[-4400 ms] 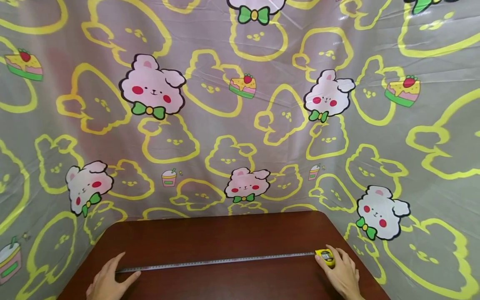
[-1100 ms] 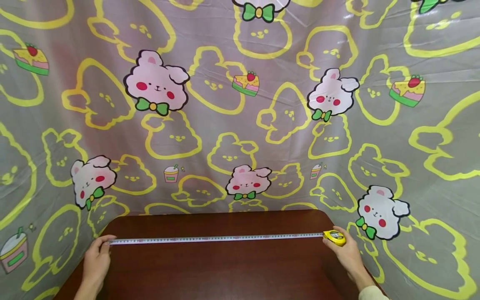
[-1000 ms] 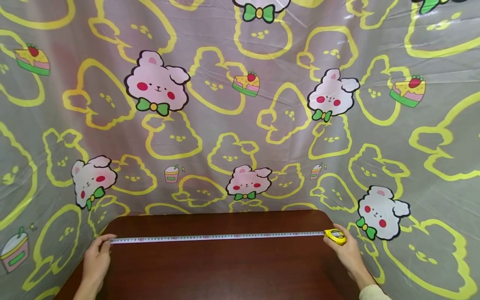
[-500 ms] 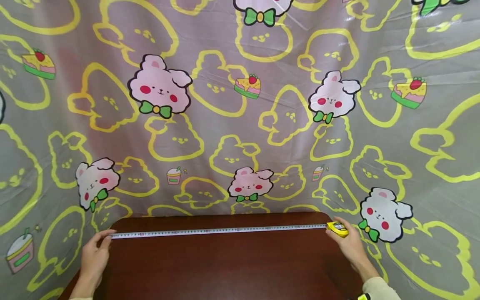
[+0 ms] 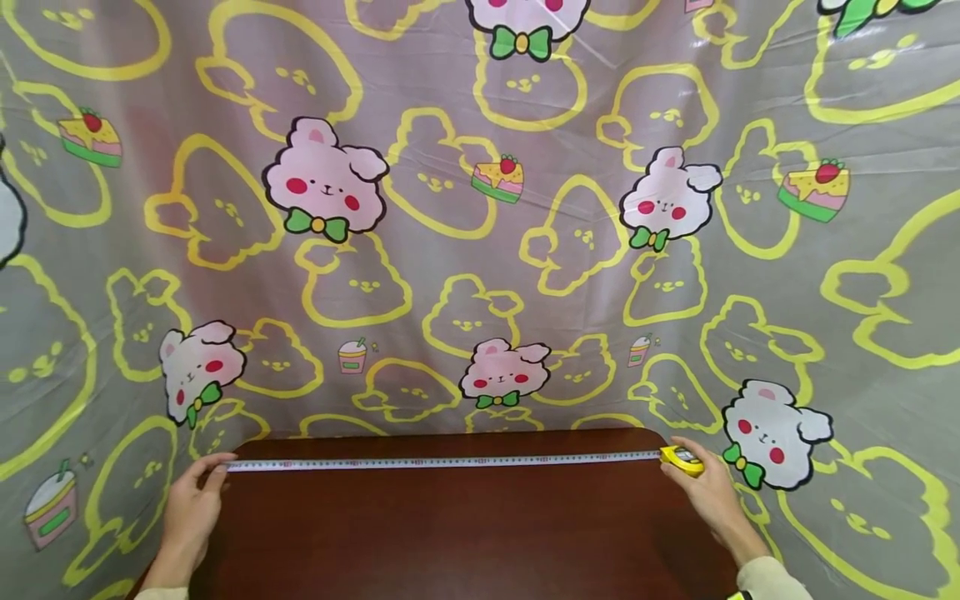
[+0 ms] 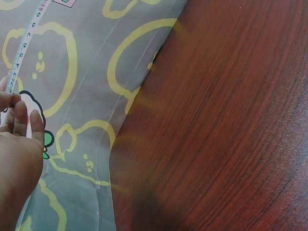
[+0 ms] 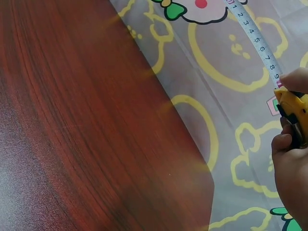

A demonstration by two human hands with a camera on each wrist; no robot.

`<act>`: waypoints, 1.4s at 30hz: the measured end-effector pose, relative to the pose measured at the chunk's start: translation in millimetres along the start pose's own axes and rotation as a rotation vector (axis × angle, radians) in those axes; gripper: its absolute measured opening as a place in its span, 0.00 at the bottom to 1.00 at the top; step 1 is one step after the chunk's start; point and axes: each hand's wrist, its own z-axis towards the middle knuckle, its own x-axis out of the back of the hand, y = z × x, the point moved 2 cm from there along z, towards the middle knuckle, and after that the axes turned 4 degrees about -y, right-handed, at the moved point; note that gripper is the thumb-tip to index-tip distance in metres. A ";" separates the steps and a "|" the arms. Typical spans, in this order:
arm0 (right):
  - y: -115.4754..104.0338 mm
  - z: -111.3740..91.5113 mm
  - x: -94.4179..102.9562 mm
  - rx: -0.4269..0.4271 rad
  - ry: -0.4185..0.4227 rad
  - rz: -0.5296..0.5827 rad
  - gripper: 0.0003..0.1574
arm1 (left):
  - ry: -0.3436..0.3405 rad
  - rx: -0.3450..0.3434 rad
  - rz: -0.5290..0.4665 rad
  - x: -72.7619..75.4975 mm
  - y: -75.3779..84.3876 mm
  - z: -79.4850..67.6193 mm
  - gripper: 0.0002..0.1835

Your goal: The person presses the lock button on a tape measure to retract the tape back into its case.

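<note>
A yellow tape measure (image 5: 681, 461) is gripped in my right hand (image 5: 708, 492) at the right of the head view. Its white blade (image 5: 442, 462) runs nearly level across to the left, pulled straight. My left hand (image 5: 191, 504) pinches the free end of the blade between thumb and fingers. In the left wrist view, the fingertips (image 6: 19, 103) hold the blade's end above the table edge. The right wrist view shows the yellow case (image 7: 293, 108) in my right hand, the thumb lying by the blade's mouth. Both hands are held up, off the table.
Beneath the blade lies a dark reddish-brown wooden table (image 5: 450, 533) with rounded far corners. A grey curtain (image 5: 555, 333) printed with rabbits, cakes and cups hangs behind the table and along both sides.
Earlier the blade lay lower in view, my left hand spread beside its end. Now that hand pinches the end, and both hands have risen farther up the view, the right slightly rightward.
</note>
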 end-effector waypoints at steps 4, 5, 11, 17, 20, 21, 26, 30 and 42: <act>1.2 -1.4 4.0 0.001 -0.010 -0.002 0.36 | -0.002 0.016 -0.027 -4.7 -1.6 -2.2 0.13; 1.4 -1.8 4.5 -0.002 -0.017 0.001 0.36 | 0.003 0.018 -0.032 -5.4 -2.0 -3.0 0.13; 3.6 -2.9 3.5 -0.027 -0.050 0.037 0.38 | 0.016 -0.022 -0.061 -4.6 -4.1 -6.3 0.11; 6.5 -2.9 3.5 -0.004 -0.055 0.015 0.35 | -0.024 -0.039 -0.040 -2.6 -9.1 -6.1 0.12; 6.4 -1.9 3.5 -0.003 -0.070 0.020 0.35 | -0.040 -0.033 0.001 -2.5 -11.0 -5.3 0.13; 6.1 -1.6 3.5 -0.004 -0.076 0.023 0.35 | -0.041 -0.034 0.016 -2.7 -11.2 -5.2 0.12; 4.0 -1.0 3.7 0.018 -0.067 0.034 0.34 | -0.030 -0.055 0.059 -3.2 -9.7 -3.9 0.12; 2.2 -2.0 5.3 0.028 -0.039 0.030 0.34 | -0.026 -0.062 0.094 -5.3 -6.2 -2.3 0.13; 0.3 -3.7 -0.3 -0.032 -0.066 0.049 0.38 | -0.031 -0.059 0.141 -7.9 -1.4 -4.1 0.12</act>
